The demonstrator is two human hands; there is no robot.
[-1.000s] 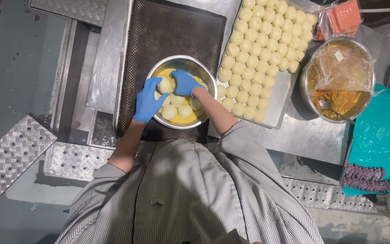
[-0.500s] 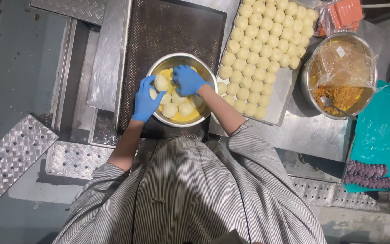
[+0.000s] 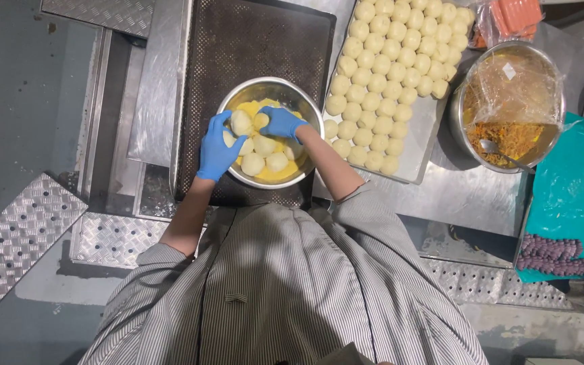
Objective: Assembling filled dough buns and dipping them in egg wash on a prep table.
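Both hands, gloved in blue, are being held inside a round metal bowl [image 3: 272,91] that is sitting on a dark perforated tray [image 3: 251,40]. A pale dough ball [image 3: 240,122] is being gripped by the left hand [image 3: 216,147], whose fingers are curled around its left side, so the ball is lying just above and to the right of that palm, near the bowl's upper left. The right hand [image 3: 282,123] is being pressed down beside it, touching the same ball or the one next to it; whether it is clenched on anything cannot be told, as its fingers are turned downward. More dough balls [image 3: 265,154] are lying below the hands in a yellow liquid [image 3: 280,174] pooled in the bowl's bottom. Just to the right, a flat tray [image 3: 427,138] is being filled with close rows of dough balls [image 3: 386,67]. Further right, a second bowl [image 3: 508,101] covered with clear film is holding an orange-brown filling, and a teal bag [image 3: 572,196] is lying beside it.
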